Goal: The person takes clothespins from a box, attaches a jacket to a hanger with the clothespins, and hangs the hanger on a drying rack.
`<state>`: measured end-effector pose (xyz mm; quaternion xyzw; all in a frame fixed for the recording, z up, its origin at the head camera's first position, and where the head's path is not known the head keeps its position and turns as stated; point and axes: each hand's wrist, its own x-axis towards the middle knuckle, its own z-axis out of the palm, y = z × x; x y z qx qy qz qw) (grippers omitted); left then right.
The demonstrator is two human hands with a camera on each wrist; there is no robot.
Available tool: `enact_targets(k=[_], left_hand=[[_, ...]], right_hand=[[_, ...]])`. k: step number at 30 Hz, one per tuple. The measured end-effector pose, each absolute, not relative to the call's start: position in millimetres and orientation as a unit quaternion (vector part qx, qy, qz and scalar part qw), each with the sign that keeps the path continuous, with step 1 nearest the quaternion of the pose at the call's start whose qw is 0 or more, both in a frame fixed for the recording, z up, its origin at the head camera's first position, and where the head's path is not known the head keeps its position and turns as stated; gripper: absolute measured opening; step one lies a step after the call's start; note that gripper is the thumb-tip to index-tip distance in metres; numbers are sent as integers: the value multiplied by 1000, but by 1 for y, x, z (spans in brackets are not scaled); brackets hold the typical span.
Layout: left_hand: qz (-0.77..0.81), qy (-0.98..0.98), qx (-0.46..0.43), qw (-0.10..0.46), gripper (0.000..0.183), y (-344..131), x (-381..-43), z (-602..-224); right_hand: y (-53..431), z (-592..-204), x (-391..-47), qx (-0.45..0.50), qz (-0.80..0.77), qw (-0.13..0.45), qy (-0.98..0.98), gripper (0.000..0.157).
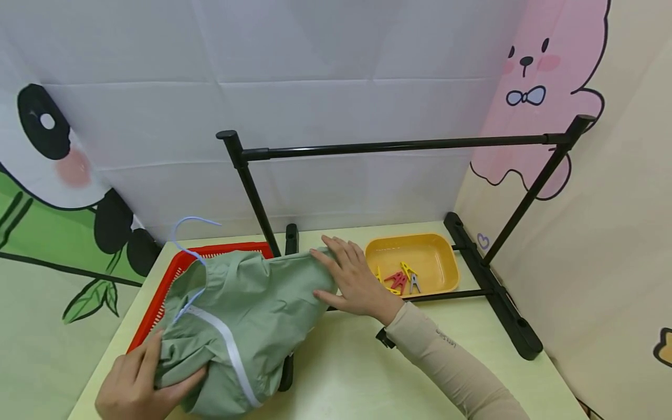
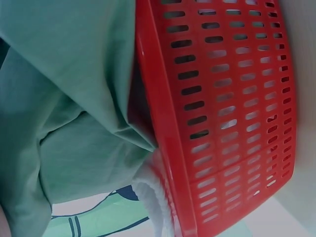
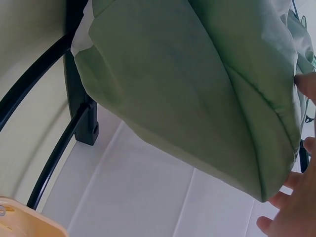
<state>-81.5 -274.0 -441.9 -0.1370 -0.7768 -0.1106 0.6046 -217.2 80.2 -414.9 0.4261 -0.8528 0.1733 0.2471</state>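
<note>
A green garment (image 1: 257, 309) with a white stripe (image 1: 228, 344) is held up between my two hands, over the red basket. From its opening at the left rises a thin light-blue hanger hook (image 1: 181, 233). My left hand (image 1: 139, 376) grips the lower left edge, thumb in front of the cloth; in the left wrist view, green folds (image 2: 89, 128) hang beside the basket. At the upper right corner, my right hand (image 1: 354, 283) touches the garment with extended, spread fingers. The right wrist view shows its fingertips (image 3: 279, 200) close around the cloth's corner.
The red basket (image 1: 149, 312) stands at the left, partly covered by the garment, with white cloth (image 2: 153, 197) at its rim. A black rack (image 1: 399, 146) stands across the table (image 1: 420, 350). Behind its lower bar, a yellow tray (image 1: 448, 268) holds several clothespins (image 1: 399, 281).
</note>
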Motion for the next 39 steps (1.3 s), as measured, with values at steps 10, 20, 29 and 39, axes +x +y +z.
enact_targets(k=[10, 20, 29, 39], left_hand=[[-110, -755, -163, 625, 90, -266, -87, -438], [-109, -756, -184, 618, 90, -267, -92, -441], [-108, -757, -192, 615, 89, -263, -95, -440], [-108, -755, -200, 615, 86, -260, -98, -439]], right_hand=[[82, -416, -219, 431, 163, 264, -847, 74], [82, -418, -217, 430, 153, 273, -847, 70], [85, -420, -214, 422, 152, 276, -850, 67], [85, -424, -209, 406, 179, 280, -851, 65]])
